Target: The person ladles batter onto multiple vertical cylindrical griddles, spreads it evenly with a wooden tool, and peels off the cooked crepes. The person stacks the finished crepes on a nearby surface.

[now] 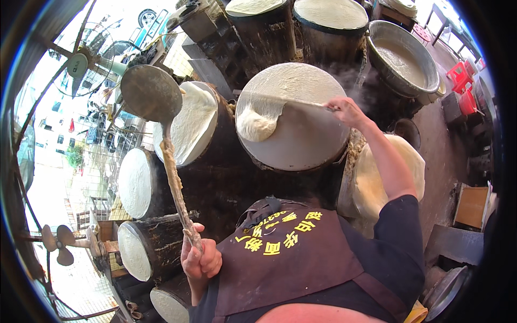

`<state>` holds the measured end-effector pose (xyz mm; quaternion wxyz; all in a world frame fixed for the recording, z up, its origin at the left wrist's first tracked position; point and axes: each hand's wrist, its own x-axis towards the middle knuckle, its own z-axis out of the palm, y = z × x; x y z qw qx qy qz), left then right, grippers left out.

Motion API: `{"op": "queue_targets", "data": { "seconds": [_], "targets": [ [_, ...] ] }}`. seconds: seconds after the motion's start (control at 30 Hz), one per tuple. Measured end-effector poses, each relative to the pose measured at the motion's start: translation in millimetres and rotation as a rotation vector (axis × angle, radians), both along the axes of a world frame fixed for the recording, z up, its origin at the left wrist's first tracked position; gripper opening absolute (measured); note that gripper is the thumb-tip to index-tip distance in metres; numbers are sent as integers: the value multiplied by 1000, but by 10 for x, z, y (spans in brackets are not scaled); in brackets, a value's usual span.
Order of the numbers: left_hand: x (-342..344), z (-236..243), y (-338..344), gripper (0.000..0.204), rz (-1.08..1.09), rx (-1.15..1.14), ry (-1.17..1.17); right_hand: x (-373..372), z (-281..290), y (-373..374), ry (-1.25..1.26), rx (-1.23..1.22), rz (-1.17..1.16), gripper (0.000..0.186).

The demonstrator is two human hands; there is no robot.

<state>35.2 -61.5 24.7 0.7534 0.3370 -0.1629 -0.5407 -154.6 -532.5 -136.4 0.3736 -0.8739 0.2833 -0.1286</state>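
Note:
My left hand (202, 258) is closed around the batter-crusted handle of a metal ladle (151, 94), held upright with its bowl raised above the left-hand drums. My right hand (347, 112) grips one end of a long thin stick (301, 101), which reaches leftward across a round griddle (309, 140) in front of me. A pale sheet of batter (301, 78) covers the griddle's far part. Below the stick, at the left, part of the sheet hangs in a bunched fold (256, 126). The near and right parts of the griddle surface show bare and grey.
Several dark drums with pale round tops stand around me, including one at the left (134, 183) and one at the back (331, 13). A metal basin of batter (401, 62) sits at the back right, near steam. A pale sheet (388, 172) drapes beside my right arm. Fans are at the left.

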Motion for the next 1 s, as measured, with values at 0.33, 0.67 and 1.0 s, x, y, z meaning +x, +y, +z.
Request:
{"op": "queue_targets", "data": {
  "seconds": [0.33, 0.67, 1.0],
  "targets": [
    [-117, 30, 34, 48, 22, 18, -14, -625, -5, -246, 55, 0, 61, 33],
    [-230, 15, -9, 51, -72, 19, 53, -813, -98, 256, -16, -172, 100, 18],
    [263, -96, 99, 52, -215, -48, 84, -1576, 24, 1764, -205, 348, -462, 48]
  ]
}}
